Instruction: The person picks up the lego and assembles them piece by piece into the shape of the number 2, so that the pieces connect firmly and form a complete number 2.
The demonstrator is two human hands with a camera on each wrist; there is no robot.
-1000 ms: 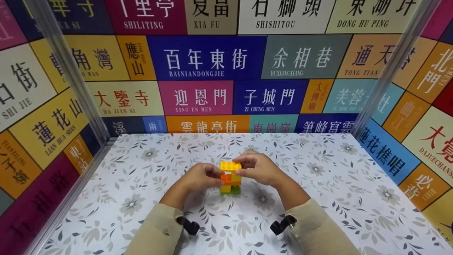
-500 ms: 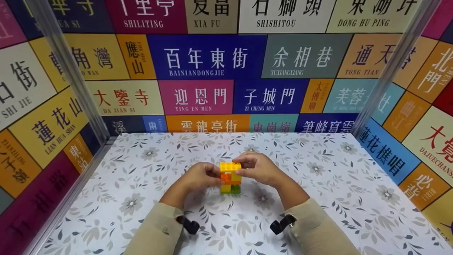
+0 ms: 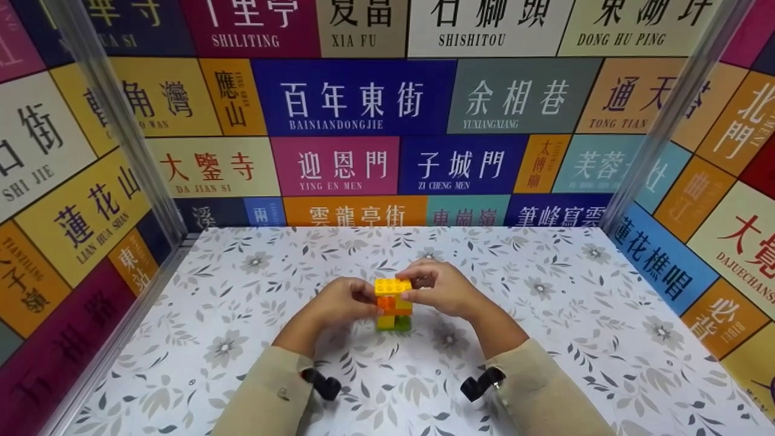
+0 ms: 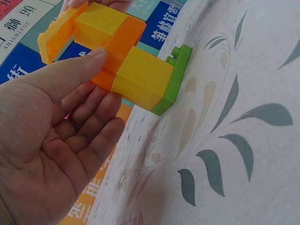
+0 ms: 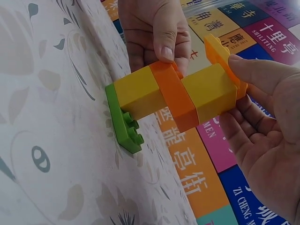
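Observation:
A small tower of toy building bricks stands on the table between both hands. At its foot is a green brick (image 5: 118, 119) with bare studs on one side. Above it come a lower yellow brick (image 5: 138, 91), an orange brick (image 5: 180, 101) and an upper yellow brick (image 5: 211, 93), set off to opposite sides. My left hand (image 3: 342, 303) pinches the orange brick between thumb and fingers. With thumb and fingertips my right hand (image 3: 445, 290) holds the yellow-orange top brick (image 3: 392, 287) at the upper yellow brick. Whether the top brick is fully seated I cannot tell.
A floral-patterned tabletop (image 3: 254, 327) lies under the tower. Behind it and at both sides rise walls (image 3: 357, 97) of coloured sign panels, with clear corner strips. Dark wrist devices (image 3: 324, 385) sit at both sleeve cuffs.
My right hand has lowered the yellow-orange brick, narrowing the gap over the tower, and shifted it slightly left. My left hand has kept its grip and hardly moved.

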